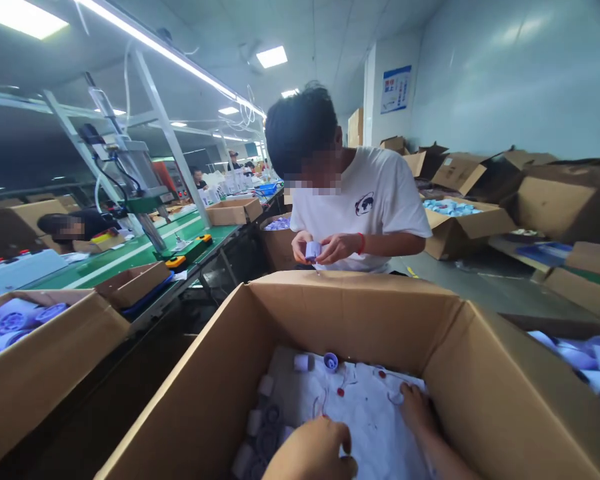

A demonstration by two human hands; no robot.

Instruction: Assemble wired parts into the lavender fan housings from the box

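Both my hands reach into a large cardboard box (350, 297) with a white liner (370, 433) on its bottom. My left hand (310, 450) is low over the liner, its fingers bent and a gap showing between finger and thumb. At the right inner wall, my right hand (420, 410) has its fingers curled down at the liner; whatever they grip is hidden. Ahead of my hands lie a purple cap (331, 363) with its open end up and a pale cap (303, 363) on its side. Several more caps (267, 433) line the left wall. Thin wire-like strands and small red bits are scattered on the liner.
Across the box, a co-worker (355, 200) holds a purple cap (313, 251) in both hands. A box of purple parts (17, 323) stands at left, beside a green workbench (125, 260) with a press (137, 177). More purple parts (580, 357) lie at right.
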